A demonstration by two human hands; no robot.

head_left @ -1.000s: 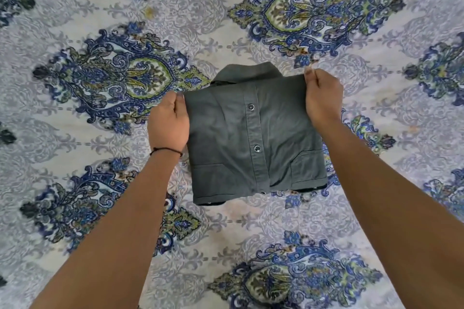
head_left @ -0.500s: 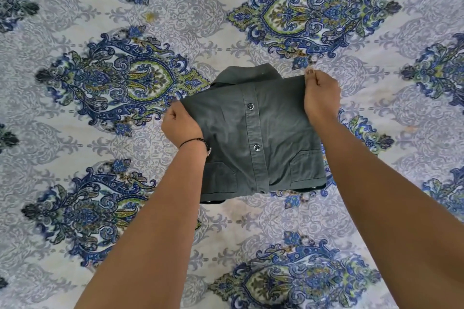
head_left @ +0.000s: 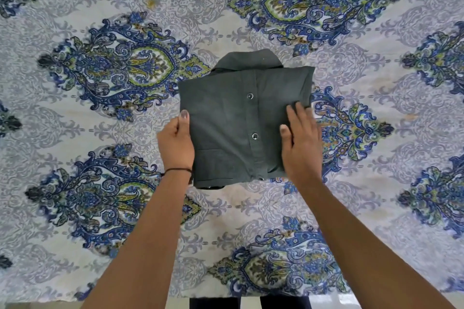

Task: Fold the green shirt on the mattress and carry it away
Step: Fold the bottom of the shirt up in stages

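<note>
The green shirt (head_left: 233,120) lies folded into a compact rectangle on the mattress (head_left: 75,120), collar at the far end, button strip facing up. My left hand (head_left: 177,144) grips its left edge, thumb on top and fingers tucked underneath. My right hand (head_left: 301,143) rests on the shirt's right side with fingers spread flat over the fabric and the edge; whether its fingers curl under is hidden.
The mattress is covered by a white sheet with blue and green paisley medallions (head_left: 120,65). Its near edge (head_left: 62,302) runs along the bottom of the view, with dark floor and my legs (head_left: 213,303) below it.
Both hands slid from the shirt's far corners down toward its near half. The left hand now clasps the left edge; the right hand opened and lies flat on the right side.
</note>
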